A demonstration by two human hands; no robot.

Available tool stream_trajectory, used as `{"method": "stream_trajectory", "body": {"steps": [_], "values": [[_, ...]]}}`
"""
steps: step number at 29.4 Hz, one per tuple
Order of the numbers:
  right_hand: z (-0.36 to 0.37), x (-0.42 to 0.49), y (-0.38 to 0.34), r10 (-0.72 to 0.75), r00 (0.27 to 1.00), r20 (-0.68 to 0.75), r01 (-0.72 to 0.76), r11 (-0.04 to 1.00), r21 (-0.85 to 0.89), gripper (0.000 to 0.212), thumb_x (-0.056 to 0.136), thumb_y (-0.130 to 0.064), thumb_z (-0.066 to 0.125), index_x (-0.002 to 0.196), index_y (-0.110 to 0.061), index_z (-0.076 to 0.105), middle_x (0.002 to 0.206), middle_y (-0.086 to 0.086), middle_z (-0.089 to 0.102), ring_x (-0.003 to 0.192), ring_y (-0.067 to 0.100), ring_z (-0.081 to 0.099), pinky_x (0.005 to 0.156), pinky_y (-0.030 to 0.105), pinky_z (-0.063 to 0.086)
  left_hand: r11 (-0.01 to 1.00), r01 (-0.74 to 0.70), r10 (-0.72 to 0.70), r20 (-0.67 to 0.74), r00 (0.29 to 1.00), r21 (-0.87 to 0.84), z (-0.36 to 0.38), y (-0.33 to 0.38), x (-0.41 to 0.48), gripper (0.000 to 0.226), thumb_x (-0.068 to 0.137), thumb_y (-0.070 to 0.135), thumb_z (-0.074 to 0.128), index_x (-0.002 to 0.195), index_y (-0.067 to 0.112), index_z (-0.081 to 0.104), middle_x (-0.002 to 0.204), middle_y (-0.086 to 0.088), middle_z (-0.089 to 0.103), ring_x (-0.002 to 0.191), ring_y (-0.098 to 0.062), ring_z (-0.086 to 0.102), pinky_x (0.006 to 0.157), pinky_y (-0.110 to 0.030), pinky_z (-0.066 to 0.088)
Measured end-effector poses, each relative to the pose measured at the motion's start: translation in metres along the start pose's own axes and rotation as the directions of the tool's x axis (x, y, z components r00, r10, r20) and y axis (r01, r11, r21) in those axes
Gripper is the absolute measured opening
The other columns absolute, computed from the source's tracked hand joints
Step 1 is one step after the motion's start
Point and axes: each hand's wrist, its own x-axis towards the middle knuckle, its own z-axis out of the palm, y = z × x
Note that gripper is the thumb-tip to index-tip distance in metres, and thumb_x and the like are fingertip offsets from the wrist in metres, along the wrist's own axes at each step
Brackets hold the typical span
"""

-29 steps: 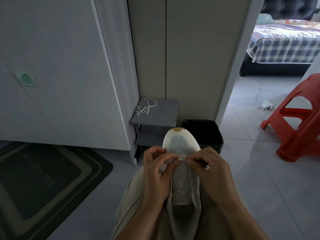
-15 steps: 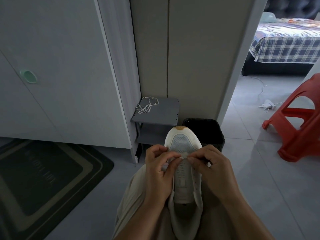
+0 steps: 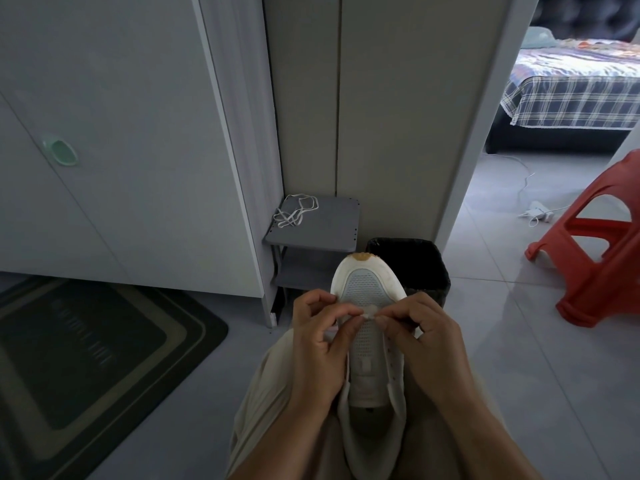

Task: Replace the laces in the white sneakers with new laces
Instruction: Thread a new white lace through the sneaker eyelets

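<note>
**A:** Where is the sneaker?

**B:** I see the sneaker [image 3: 369, 344] lying on the person's lap, on beige trousers [image 3: 263, 393]. Its toe points away toward a black bin [image 3: 419, 261].

**A:** And the hands?

**B:** The left hand [image 3: 317, 348] and the right hand [image 3: 427, 344] meet over the mesh near the toe. The fingers [image 3: 332, 308] of both are curled and pinch a white bit [image 3: 369, 312] between them, too small for me to name.

**A:** What about the room?

**B:** The floor [image 3: 519, 358] is pale, glossy tile. A dark mat [image 3: 86, 358] lies at the left, before a white cupboard [image 3: 138, 133] with a green handle [image 3: 60, 152]. In the corner stands a grey shelf [image 3: 329, 226] with a loose white lace [image 3: 294, 211] coiled on top, and the bin is just beside it. A red stool [image 3: 595, 258] stands at the right. Through the doorway I see a bed [image 3: 571, 91] with a checked cover and a white cable [image 3: 535, 213] on the floor.
</note>
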Motion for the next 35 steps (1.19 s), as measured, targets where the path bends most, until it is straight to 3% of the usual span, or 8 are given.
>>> {"method": "stream_trajectory", "body": {"steps": [8, 15, 19, 21, 24, 27, 30, 35], "values": [[0.011, -0.006, 0.009, -0.04, 0.997, -0.071, 0.029, 0.988, -0.153, 0.005, 0.078, -0.014, 0.067, 0.077, -0.01, 0.065, 0.08, -0.018, 0.047, 0.071, 0.002, 0.053, 0.075, -0.005, 0.038, 1.0, 0.012, -0.012, -0.004, 1.0, -0.018, 0.0, 0.003, -0.003, 0.037, 0.077, 0.066, 0.051, 0.091, 0.034, 0.062, 0.108, 0.014, 0.043, 0.099, -0.008, 0.05, 0.085, -0.012, 0.044], [0.012, -0.011, 0.005, -0.16, 0.986, -0.049, 0.146, 0.963, -0.225, 0.024, 0.091, -0.031, 0.048, 0.091, -0.017, 0.067, 0.089, -0.009, 0.052, 0.085, -0.002, 0.052, 0.083, -0.01, 0.029, 0.999, 0.021, -0.021, 0.001, 1.0, -0.033, -0.003, 0.002, -0.001, 0.023, 0.075, 0.053, 0.058, 0.089, 0.036, 0.062, 0.107, 0.021, 0.042, 0.1, 0.001, 0.048, 0.081, -0.008, 0.043], [0.011, -0.008, 0.01, -0.095, 0.991, -0.089, 0.073, 0.971, -0.226, 0.026, 0.091, -0.017, 0.051, 0.085, -0.001, 0.07, 0.081, 0.009, 0.065, 0.076, 0.005, 0.053, 0.08, 0.018, 0.051, 0.997, 0.056, -0.055, 0.024, 0.998, -0.05, -0.003, 0.005, -0.002, 0.01, 0.074, 0.046, 0.058, 0.077, 0.038, 0.062, 0.104, 0.011, 0.046, 0.099, 0.004, 0.049, 0.081, -0.006, 0.042], [0.01, -0.008, 0.011, -0.071, 0.997, -0.019, 0.064, 0.967, -0.248, 0.036, 0.084, -0.04, 0.052, 0.09, -0.009, 0.069, 0.085, 0.005, 0.064, 0.074, 0.004, 0.056, 0.083, 0.01, 0.041, 0.997, 0.063, -0.061, 0.041, 0.997, -0.043, -0.003, 0.005, -0.002, 0.009, 0.073, 0.047, 0.058, 0.08, 0.043, 0.061, 0.106, 0.012, 0.046, 0.1, 0.005, 0.049, 0.082, -0.004, 0.041], [0.012, -0.008, 0.025, -0.011, 0.998, -0.058, -0.006, 0.958, -0.286, 0.095, 0.05, -0.092, 0.039, 0.098, -0.011, 0.058, 0.092, -0.003, 0.049, 0.077, 0.003, 0.056, 0.078, -0.001, 0.037, 0.999, 0.026, -0.025, 0.035, 0.999, -0.023, -0.002, 0.005, -0.002, 0.01, 0.074, 0.044, 0.058, 0.082, 0.04, 0.064, 0.107, 0.011, 0.046, 0.103, 0.008, 0.046, 0.084, -0.003, 0.039], [0.009, -0.002, 0.012, -0.079, 0.997, -0.003, 0.075, 0.955, -0.286, 0.037, 0.084, -0.047, 0.044, 0.084, -0.017, 0.066, 0.087, -0.009, 0.055, 0.08, 0.005, 0.054, 0.081, -0.003, 0.037, 0.999, 0.038, -0.037, 0.039, 0.999, -0.022, -0.002, 0.005, 0.0, 0.021, 0.074, 0.045, 0.058, 0.094, 0.046, 0.06, 0.107, 0.011, 0.047, 0.103, 0.004, 0.048, 0.082, -0.004, 0.04], [0.008, 0.003, 0.011, -0.15, 0.988, -0.018, 0.141, 0.955, -0.262, 0.019, 0.084, -0.025, 0.054, 0.083, -0.013, 0.068, 0.087, -0.011, 0.054, 0.088, -0.004, 0.045, 0.083, -0.006, 0.033, 0.997, 0.064, -0.061, 0.065, 0.996, -0.037, -0.003, 0.006, 0.002, 0.016, 0.072, 0.049, 0.058, 0.086, 0.055, 0.061, 0.107, 0.014, 0.047, 0.099, -0.002, 0.051, 0.082, -0.007, 0.042], [0.015, 0.001, 0.011, -0.245, 0.967, -0.07, 0.221, 0.942, -0.251, 0.037, 0.093, -0.04, 0.04, 0.087, -0.014, 0.066, 0.089, -0.012, 0.049, 0.091, -0.006, 0.043, 0.086, -0.007, 0.031, 0.994, 0.093, -0.089, 0.073, 0.993, -0.062, -0.003, 0.008, 0.004, 0.015, 0.07, 0.05, 0.059, 0.084, 0.055, 0.063, 0.103, 0.018, 0.048, 0.098, 0.002, 0.051, 0.081, -0.005, 0.041]]}}
